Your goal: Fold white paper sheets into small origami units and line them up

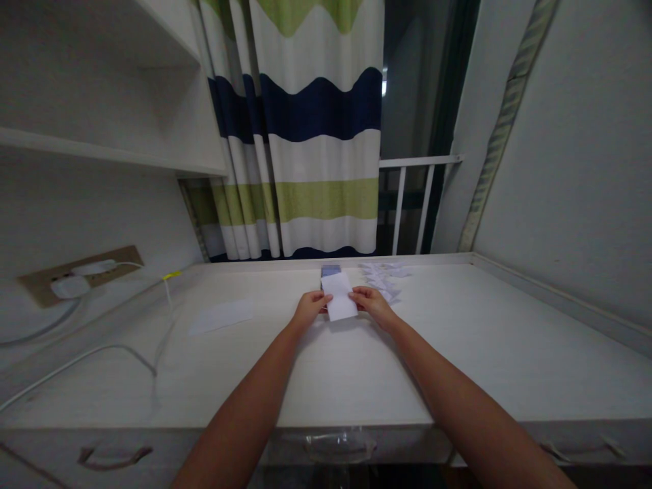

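Note:
A small white sheet of paper lies on the pale desk, held at both side edges. My left hand pinches its left edge with fingers curled. My right hand pinches its right edge the same way. Just behind the sheet sits a small blue-grey pad or box. To the right of it lies a pile of several small folded white paper pieces.
Another flat white sheet lies to the left. A white cable runs over the desk's left side from a wall socket. A striped curtain and a white rail stand behind; drawer handles line the front.

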`<state>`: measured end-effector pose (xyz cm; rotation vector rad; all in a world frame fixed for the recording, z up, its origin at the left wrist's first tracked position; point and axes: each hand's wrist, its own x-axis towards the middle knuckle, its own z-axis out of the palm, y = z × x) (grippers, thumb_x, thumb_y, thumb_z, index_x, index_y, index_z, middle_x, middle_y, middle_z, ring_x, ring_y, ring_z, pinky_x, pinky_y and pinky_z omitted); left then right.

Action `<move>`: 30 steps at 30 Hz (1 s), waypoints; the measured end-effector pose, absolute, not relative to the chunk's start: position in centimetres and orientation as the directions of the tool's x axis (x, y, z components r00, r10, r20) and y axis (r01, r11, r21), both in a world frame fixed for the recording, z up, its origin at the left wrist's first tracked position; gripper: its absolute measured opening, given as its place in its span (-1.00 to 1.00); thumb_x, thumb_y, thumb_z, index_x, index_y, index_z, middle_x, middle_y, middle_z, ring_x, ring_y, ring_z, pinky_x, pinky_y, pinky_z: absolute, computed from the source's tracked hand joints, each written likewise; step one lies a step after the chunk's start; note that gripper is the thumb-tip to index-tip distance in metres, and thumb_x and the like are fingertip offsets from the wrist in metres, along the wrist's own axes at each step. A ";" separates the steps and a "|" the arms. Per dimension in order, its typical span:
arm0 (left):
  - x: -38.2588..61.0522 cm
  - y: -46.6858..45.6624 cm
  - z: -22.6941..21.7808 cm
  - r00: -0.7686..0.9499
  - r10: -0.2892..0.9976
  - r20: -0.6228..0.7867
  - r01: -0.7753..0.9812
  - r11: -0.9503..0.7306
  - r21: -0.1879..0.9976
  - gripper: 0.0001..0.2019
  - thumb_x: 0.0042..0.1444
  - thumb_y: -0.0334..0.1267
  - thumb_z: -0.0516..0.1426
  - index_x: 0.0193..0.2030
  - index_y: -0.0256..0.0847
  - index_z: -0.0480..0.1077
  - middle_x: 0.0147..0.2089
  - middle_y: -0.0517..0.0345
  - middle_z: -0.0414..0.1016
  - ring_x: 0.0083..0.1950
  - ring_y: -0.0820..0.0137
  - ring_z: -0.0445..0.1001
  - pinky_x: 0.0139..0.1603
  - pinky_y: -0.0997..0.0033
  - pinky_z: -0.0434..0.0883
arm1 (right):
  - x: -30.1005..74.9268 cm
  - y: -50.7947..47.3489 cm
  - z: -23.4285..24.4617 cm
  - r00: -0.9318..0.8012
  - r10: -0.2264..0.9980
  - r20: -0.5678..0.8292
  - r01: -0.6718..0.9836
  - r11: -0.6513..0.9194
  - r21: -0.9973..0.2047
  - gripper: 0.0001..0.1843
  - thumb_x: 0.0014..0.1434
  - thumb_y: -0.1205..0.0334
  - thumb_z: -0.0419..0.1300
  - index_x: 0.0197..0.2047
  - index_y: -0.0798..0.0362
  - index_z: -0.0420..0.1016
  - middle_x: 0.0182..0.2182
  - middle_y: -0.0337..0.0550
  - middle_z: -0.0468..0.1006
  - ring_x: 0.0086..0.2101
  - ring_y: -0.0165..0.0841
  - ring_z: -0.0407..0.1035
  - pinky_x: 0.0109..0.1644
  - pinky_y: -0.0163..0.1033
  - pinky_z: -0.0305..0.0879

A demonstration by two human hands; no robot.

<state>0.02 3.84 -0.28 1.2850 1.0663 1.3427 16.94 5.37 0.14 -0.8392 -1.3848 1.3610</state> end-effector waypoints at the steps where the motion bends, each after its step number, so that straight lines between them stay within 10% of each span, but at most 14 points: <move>1: 0.0 3.9 -0.3 0.010 0.986 0.165 -0.063 -0.164 0.984 -0.63 -0.37 -0.08 0.26 -0.49 -0.37 0.41 -0.47 0.05 0.45 -0.44 0.38 0.41 -0.37 0.36 0.36 | 16.9 5.4 0.2 -0.276 0.946 0.170 -0.157 0.130 -0.979 -0.70 -0.32 0.11 0.28 -0.51 0.12 0.37 -0.61 -0.31 0.38 -0.57 -0.50 0.25 -0.46 -0.37 0.20; 30: 0.2 3.7 -0.2 0.027 0.980 0.196 0.070 -0.197 0.978 -0.65 -0.32 -0.04 0.21 -0.54 -0.36 0.38 -0.57 0.14 0.36 -0.52 0.45 0.32 -0.47 0.43 0.30 | 16.7 5.3 0.1 -0.288 0.948 0.136 -0.157 0.093 -0.983 -0.75 -0.30 0.16 0.27 -0.56 0.11 0.33 -0.66 -0.33 0.36 -0.61 -0.50 0.25 -0.47 -0.35 0.24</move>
